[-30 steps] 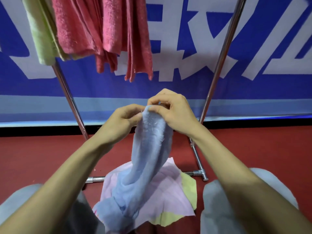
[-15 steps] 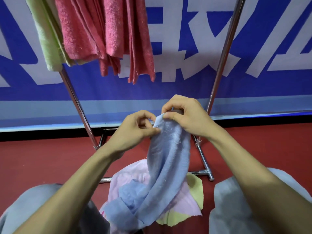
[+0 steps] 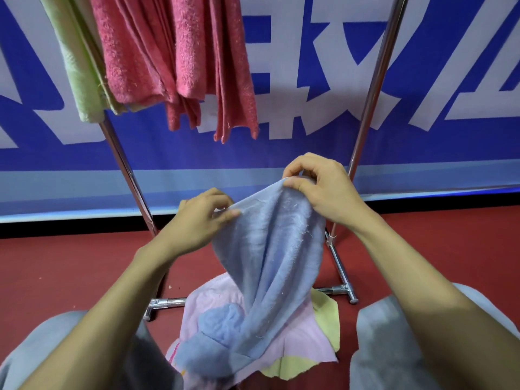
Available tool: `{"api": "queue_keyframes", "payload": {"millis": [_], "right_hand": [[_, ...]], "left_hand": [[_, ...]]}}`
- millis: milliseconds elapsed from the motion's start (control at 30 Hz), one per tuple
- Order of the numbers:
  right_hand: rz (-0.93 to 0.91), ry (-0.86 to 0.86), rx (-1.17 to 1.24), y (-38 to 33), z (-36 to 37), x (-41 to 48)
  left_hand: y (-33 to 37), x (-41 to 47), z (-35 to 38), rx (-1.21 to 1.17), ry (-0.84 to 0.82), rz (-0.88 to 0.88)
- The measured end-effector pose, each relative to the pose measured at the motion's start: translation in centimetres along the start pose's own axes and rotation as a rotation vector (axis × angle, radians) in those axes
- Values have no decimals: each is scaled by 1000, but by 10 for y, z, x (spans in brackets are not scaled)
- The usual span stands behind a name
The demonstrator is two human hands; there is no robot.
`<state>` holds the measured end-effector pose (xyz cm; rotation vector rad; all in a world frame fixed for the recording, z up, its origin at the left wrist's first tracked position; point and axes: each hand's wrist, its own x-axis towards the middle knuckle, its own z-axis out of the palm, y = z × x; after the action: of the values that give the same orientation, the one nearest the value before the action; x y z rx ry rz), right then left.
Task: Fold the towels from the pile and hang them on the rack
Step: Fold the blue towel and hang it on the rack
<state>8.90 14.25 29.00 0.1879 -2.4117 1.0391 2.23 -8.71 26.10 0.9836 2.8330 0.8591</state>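
here, both hands pinching blue towel (image 3: 270, 249) top edge, left hand (image 3: 201, 220), right hand (image 3: 323, 187), rack (image 3: 371, 88) top cut off

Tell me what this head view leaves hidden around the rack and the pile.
Head view, rack: top bar cut off by the upper edge, so free hanging space is unknown.
Head view, pink towel and yellow towel: largely covered by the blue towel; others beneath cannot be told.
Head view, blue towel: lower end bunched, corners hidden.
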Motion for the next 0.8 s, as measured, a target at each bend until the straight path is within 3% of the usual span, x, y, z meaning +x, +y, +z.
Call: {"api": "queue_keyframes", "payload": {"millis": [133,333,467,533,633,800], "right_hand": [[76,-79,-18,9,0,2],[139,-325,-118,16,14,2],[138,-489,-234,20,20,3],[127,-583,-298,21,26,1],[116,-703,-401,24,34,-1],[187,-806,-481,37,33,-4]], "left_hand": [[9,-3,-5,-236,76,-48],[29,-5,-15,-851,168,-139],[31,-6,-28,-1218,283,-289],[24,-7,-33,-1400,256,-345],[14,-9,-37,-1549,205,-403],[0,-7,-42,-1604,353,-487]]}}
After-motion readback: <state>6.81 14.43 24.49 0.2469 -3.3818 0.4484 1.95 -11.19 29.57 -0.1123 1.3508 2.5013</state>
